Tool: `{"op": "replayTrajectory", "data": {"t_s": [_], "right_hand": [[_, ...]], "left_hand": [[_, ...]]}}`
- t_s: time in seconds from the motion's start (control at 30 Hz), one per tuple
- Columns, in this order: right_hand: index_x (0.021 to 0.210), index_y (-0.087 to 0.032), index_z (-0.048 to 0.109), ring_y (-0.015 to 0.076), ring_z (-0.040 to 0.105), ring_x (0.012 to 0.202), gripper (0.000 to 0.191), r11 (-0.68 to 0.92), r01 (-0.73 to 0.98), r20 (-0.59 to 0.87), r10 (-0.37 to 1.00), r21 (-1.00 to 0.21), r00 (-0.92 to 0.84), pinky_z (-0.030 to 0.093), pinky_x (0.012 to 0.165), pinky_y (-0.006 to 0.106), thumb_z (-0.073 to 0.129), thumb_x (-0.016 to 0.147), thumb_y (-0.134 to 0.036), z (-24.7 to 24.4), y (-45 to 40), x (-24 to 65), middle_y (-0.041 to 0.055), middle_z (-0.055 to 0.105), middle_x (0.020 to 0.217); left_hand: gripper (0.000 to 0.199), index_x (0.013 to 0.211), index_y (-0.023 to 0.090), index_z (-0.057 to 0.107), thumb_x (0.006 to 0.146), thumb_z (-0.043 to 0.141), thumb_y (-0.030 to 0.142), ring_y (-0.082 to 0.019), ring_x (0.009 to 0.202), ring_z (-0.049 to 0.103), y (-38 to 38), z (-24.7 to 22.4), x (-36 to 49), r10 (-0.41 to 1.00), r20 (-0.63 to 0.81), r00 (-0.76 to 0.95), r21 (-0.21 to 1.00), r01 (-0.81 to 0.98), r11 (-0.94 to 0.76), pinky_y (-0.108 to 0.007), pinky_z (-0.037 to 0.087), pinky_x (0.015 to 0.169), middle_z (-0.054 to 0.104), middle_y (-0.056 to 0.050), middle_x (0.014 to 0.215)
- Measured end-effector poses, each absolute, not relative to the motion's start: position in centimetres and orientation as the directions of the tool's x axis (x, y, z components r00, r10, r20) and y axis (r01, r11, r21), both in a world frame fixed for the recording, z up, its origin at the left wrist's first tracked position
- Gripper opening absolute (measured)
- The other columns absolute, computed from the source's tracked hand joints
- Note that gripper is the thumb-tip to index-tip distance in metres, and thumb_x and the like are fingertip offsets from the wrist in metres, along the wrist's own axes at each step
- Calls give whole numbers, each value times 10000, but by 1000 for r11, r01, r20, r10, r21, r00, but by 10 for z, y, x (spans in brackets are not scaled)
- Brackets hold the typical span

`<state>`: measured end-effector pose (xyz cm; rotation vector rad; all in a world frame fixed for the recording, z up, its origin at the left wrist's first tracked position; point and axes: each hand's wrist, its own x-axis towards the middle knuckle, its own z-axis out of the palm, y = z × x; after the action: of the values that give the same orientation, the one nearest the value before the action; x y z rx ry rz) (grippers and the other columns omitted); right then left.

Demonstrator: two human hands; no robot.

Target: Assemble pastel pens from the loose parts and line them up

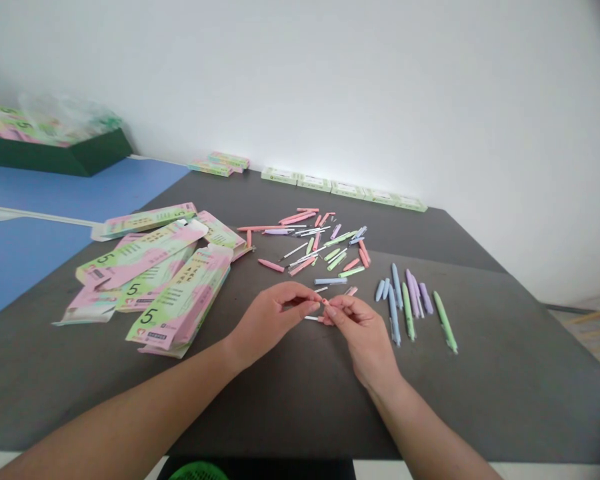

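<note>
My left hand [285,311] and my right hand [356,328] meet above the dark table. Both are closed, fingertips almost touching. Between the right thumb and fingers is a small pink pen part [325,302]. What the left fingertips pinch is too small to make out. A white refill [311,318] shows just below the fingertips. Beyond the hands lie scattered pink, green and purple pen barrels and refills, with a blue barrel [331,281] nearest. To the right are blue, purple and green pens, among them a green pen [445,323] set apart.
Flattened pink and green pen boxes [180,300] pile up at the left of the table [280,407]. A row of small boxes [347,190] lines the back edge by the wall. At far left, a dark green bin [55,157] holds more boxes on a blue surface [125,187].
</note>
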<state>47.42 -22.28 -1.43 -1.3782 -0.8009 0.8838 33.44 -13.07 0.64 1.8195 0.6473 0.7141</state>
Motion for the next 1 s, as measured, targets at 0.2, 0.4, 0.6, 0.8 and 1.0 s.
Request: {"op": "replayTrajectory", "data": {"t_s": [0.2, 0.4, 0.6, 0.8, 1.0], "right_hand": [[783, -221, 668, 153, 582, 683, 122, -44, 78, -5, 898, -996, 440, 438, 670, 281, 672, 743, -335, -15, -225, 474, -5, 643, 705], [814, -217, 682, 149, 604, 688, 137, -18, 55, 10, 882, -998, 472, 467, 693, 283, 673, 740, -332, -15, -225, 473, -2, 662, 718], [810, -204, 671, 140, 603, 684, 140, 41, 17, 43, 852, -999, 522, 502, 698, 294, 664, 754, -332, -22, -225, 475, -2, 648, 719], [812, -207, 666, 134, 604, 693, 129, 55, 9, 51, 845, -998, 532, 522, 716, 302, 665, 758, -325, -23, -225, 475, -7, 642, 731], [838, -207, 674, 138, 612, 685, 145, 63, 24, 66, 842, -998, 536, 539, 700, 308, 660, 764, -330, -22, -226, 478, -3, 638, 740]], "left_hand": [[132, 808, 224, 702, 787, 595, 297, -165, 787, 592, -131, 7, 335, 696, 255, 672, 896, 106, -431, -257, 420, 773, 690, -21, 837], [164, 799, 178, 704, 759, 634, 321, -150, 788, 580, -135, 4, 338, 766, 18, 642, 999, 9, -31, -254, 425, 782, 678, -28, 825], [208, 905, 159, 689, 777, 640, 316, -89, 757, 584, -131, -7, 342, 726, -182, 663, 829, -294, 476, -215, 452, 770, 666, -31, 869], [243, 1011, 188, 671, 817, 594, 313, -77, 726, 561, -132, -5, 339, 664, -174, 727, 797, -292, 528, -213, 459, 746, 628, -14, 828], [319, 1139, 216, 630, 856, 518, 313, -122, 855, 530, -135, -3, 336, 657, -84, 749, 970, -88, 225, -271, 410, 859, 617, -31, 957]]}}
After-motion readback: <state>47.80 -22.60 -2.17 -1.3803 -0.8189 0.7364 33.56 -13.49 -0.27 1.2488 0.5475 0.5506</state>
